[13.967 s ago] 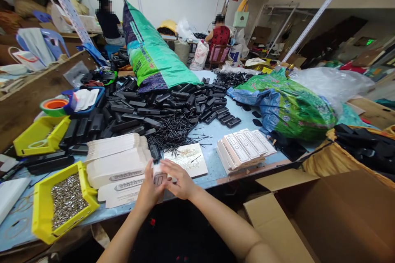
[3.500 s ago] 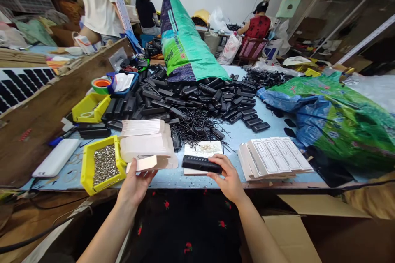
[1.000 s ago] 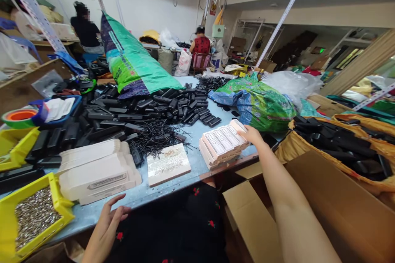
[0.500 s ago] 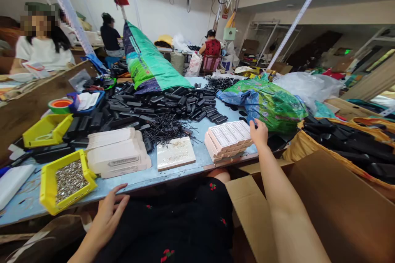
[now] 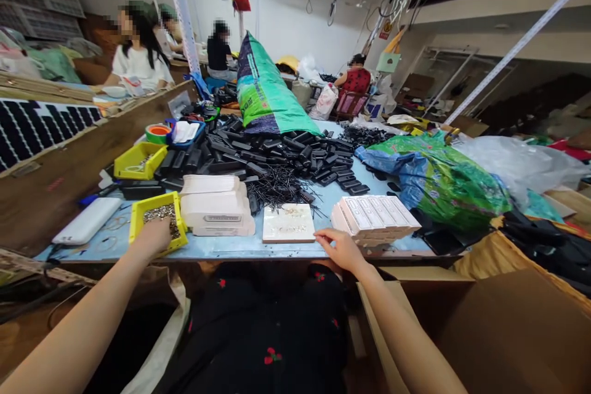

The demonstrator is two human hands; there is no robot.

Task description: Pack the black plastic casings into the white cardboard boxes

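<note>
My left hand (image 5: 156, 237) reaches into a yellow bin (image 5: 138, 214) of small metal pieces (image 5: 174, 226); its fingers are hidden among them. My right hand (image 5: 342, 249) has its fingers loosely stretched at the near right corner of a white flat block (image 5: 287, 219), with nothing visible in them. Small shiny bits lie on top of this block. Just right of it stands a stack of small printed boxes (image 5: 373, 217). Between the bin and the block lies a pile of pale flat cartons (image 5: 217, 206).
Black plastic cases (image 5: 295, 151) and thin black strips (image 5: 277, 184) heap behind the block. A second yellow bin (image 5: 141, 161) and a white device (image 5: 87, 221) lie left. A cardboard box (image 5: 498, 320) stands at right below the table edge. Several people sit farther back.
My left hand has risen from my lap into the yellow bin. My right hand has left the printed boxes' right side and moved left to the white block. The view has turned left.
</note>
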